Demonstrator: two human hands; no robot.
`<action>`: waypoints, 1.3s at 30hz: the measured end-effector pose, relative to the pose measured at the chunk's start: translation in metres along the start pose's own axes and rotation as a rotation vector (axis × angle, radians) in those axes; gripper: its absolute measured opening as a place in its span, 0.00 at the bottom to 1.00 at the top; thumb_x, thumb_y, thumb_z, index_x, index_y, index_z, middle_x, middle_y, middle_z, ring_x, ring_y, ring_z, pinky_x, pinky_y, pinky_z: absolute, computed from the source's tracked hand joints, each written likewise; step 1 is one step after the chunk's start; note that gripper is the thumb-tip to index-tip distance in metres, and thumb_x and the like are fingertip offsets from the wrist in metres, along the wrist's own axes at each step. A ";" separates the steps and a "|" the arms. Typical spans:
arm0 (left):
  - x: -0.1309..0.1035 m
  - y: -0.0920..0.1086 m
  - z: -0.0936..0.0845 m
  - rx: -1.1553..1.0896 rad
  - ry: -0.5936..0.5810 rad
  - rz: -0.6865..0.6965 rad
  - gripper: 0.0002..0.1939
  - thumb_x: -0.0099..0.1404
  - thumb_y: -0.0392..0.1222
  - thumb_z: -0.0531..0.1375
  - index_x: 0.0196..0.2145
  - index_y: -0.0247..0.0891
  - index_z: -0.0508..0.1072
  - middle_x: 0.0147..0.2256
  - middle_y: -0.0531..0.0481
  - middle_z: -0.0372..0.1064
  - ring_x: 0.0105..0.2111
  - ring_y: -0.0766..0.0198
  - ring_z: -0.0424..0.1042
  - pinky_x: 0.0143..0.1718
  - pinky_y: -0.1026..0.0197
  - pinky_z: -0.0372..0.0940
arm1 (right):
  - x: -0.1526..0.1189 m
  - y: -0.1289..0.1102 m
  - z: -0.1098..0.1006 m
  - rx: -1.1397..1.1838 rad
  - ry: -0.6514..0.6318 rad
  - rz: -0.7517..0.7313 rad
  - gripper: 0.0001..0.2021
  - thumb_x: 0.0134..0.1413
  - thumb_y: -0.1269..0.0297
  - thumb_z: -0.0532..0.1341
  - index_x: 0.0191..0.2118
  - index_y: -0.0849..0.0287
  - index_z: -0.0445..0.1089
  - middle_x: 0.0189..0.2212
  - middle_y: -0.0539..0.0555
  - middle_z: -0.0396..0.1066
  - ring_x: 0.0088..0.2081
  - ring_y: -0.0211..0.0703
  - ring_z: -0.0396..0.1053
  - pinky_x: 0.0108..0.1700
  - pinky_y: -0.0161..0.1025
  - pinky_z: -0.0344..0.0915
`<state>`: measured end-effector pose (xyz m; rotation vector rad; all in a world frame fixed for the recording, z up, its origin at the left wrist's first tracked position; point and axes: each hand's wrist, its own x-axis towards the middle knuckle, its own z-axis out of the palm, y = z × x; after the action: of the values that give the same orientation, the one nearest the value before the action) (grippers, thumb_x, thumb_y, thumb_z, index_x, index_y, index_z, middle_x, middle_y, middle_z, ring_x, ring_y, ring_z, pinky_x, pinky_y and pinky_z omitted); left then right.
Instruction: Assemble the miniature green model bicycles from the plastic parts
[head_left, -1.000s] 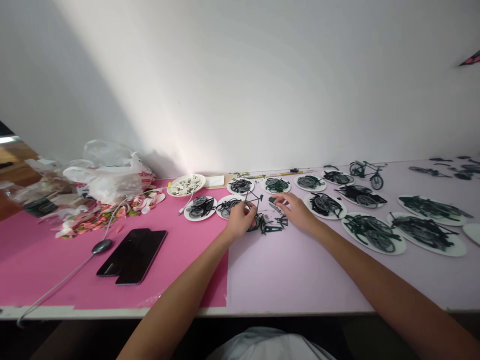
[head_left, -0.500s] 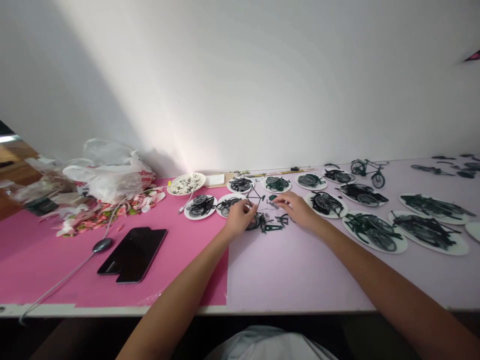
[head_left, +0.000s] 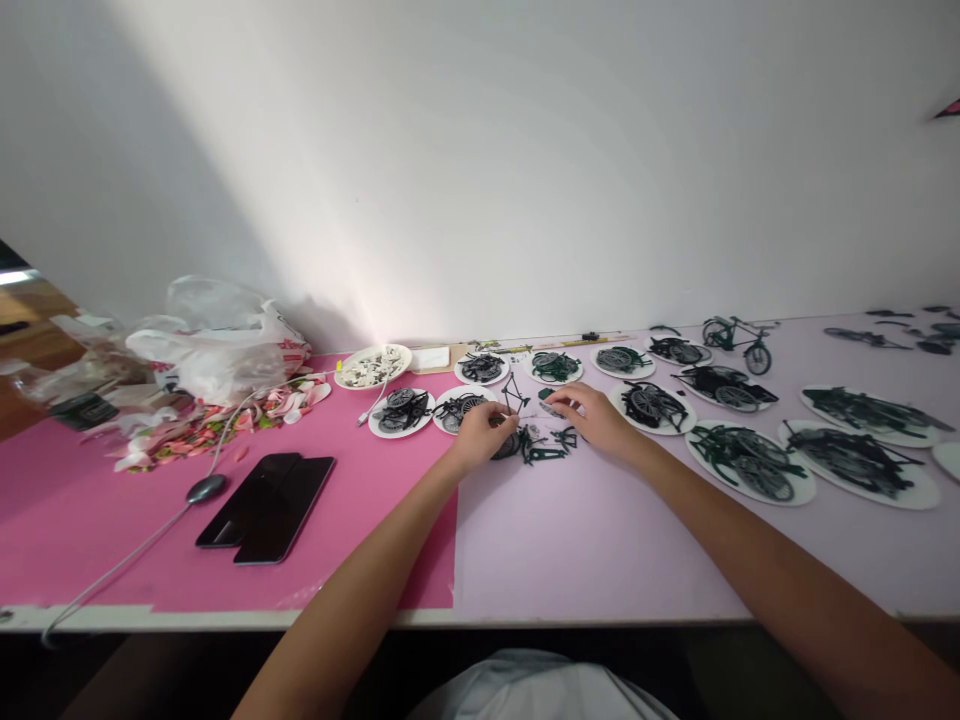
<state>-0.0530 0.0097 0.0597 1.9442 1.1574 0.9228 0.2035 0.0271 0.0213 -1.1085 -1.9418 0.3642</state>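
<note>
My left hand (head_left: 484,435) is pinched on a thin dark bicycle frame (head_left: 515,393), which stands up from its fingertips. To the right, my right hand (head_left: 589,418) has its fingers pressed together on something small that I cannot make out. Between and below the hands, loose dark green parts (head_left: 544,455) lie on the pale mat (head_left: 570,550). A dark wheel lies partly hidden beside my left fingers. Plates of dark parts (head_left: 482,368) stand just beyond the hands.
More plates of bicycle parts (head_left: 750,465) and an assembled toy bicycle (head_left: 739,335) are on the right. On the pink left side lie black phones (head_left: 266,508), a cable, petal-like pieces (head_left: 247,425) and a plastic bag (head_left: 217,350). A white bowl (head_left: 375,382) holds small pieces.
The dark frame in my left hand has tilted and turned slightly, now looking narrower. Both hands have stayed nearly in place.
</note>
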 end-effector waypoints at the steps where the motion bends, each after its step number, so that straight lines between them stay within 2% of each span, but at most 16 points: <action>1: 0.000 0.000 0.000 -0.004 -0.005 0.003 0.16 0.66 0.51 0.61 0.36 0.34 0.78 0.33 0.46 0.75 0.30 0.61 0.71 0.33 0.62 0.65 | 0.000 -0.002 0.000 -0.007 -0.002 -0.001 0.11 0.69 0.57 0.58 0.45 0.52 0.78 0.45 0.57 0.76 0.46 0.50 0.73 0.48 0.47 0.71; 6: 0.000 0.002 0.000 -0.049 -0.024 0.024 0.21 0.66 0.56 0.61 0.37 0.33 0.79 0.32 0.46 0.75 0.28 0.62 0.68 0.31 0.62 0.62 | -0.005 -0.015 0.000 -0.056 -0.035 0.059 0.16 0.70 0.58 0.56 0.58 0.48 0.71 0.43 0.56 0.73 0.44 0.49 0.72 0.48 0.48 0.71; 8: 0.000 0.005 0.001 -0.088 -0.047 0.023 0.22 0.66 0.58 0.61 0.37 0.33 0.79 0.30 0.47 0.73 0.27 0.64 0.66 0.29 0.62 0.60 | -0.006 -0.020 0.000 -0.075 -0.055 0.077 0.17 0.71 0.59 0.55 0.60 0.47 0.70 0.44 0.56 0.72 0.44 0.49 0.73 0.49 0.48 0.71; 12: -0.002 0.010 0.001 -0.211 -0.099 -0.026 0.26 0.64 0.63 0.63 0.35 0.33 0.77 0.26 0.50 0.68 0.25 0.65 0.64 0.26 0.64 0.58 | -0.007 -0.025 0.000 -0.084 -0.039 0.056 0.15 0.70 0.59 0.56 0.58 0.47 0.71 0.47 0.57 0.71 0.46 0.50 0.73 0.48 0.48 0.71; 15: -0.004 0.014 0.001 -0.298 -0.106 -0.089 0.29 0.61 0.67 0.65 0.34 0.33 0.76 0.25 0.51 0.66 0.25 0.66 0.63 0.24 0.65 0.56 | -0.005 -0.024 0.001 -0.098 -0.019 0.019 0.15 0.69 0.60 0.57 0.57 0.48 0.71 0.43 0.56 0.72 0.44 0.51 0.73 0.46 0.47 0.72; 20: -0.005 0.017 0.003 -0.401 -0.138 -0.133 0.30 0.59 0.68 0.66 0.34 0.33 0.76 0.26 0.51 0.67 0.24 0.68 0.61 0.25 0.65 0.56 | -0.001 -0.019 0.004 -0.100 0.096 -0.120 0.10 0.66 0.61 0.61 0.50 0.51 0.75 0.38 0.55 0.75 0.40 0.50 0.73 0.45 0.46 0.72; 24: -0.005 0.015 0.005 -0.392 -0.171 -0.117 0.30 0.60 0.68 0.65 0.33 0.33 0.75 0.26 0.50 0.67 0.25 0.68 0.62 0.26 0.65 0.57 | -0.001 -0.021 0.003 -0.099 0.122 -0.195 0.08 0.67 0.62 0.60 0.45 0.51 0.78 0.38 0.55 0.77 0.39 0.49 0.72 0.43 0.45 0.71; 28: -0.005 0.013 0.007 -0.314 -0.173 -0.057 0.30 0.60 0.69 0.65 0.30 0.33 0.74 0.23 0.52 0.63 0.24 0.69 0.59 0.26 0.65 0.55 | -0.001 -0.025 0.000 -0.112 0.107 -0.174 0.09 0.67 0.61 0.60 0.40 0.51 0.79 0.36 0.56 0.76 0.39 0.51 0.72 0.43 0.47 0.71; 34: -0.006 0.015 0.010 -0.265 -0.068 -0.090 0.32 0.63 0.70 0.61 0.29 0.33 0.74 0.21 0.52 0.62 0.21 0.69 0.57 0.23 0.65 0.53 | 0.000 -0.023 0.001 -0.127 0.064 -0.176 0.11 0.68 0.58 0.59 0.45 0.51 0.79 0.36 0.56 0.77 0.36 0.50 0.72 0.44 0.48 0.71; 39: -0.007 0.018 0.009 -0.274 -0.103 -0.090 0.30 0.64 0.68 0.60 0.28 0.34 0.73 0.21 0.52 0.62 0.22 0.69 0.58 0.24 0.64 0.53 | 0.000 -0.018 0.002 -0.181 0.129 -0.230 0.10 0.68 0.59 0.60 0.46 0.52 0.79 0.37 0.57 0.78 0.39 0.52 0.73 0.47 0.49 0.71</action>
<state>-0.0401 -0.0051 0.0687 1.6856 0.9948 0.8729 0.1916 0.0177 0.0305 -0.9811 -1.9896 -0.0078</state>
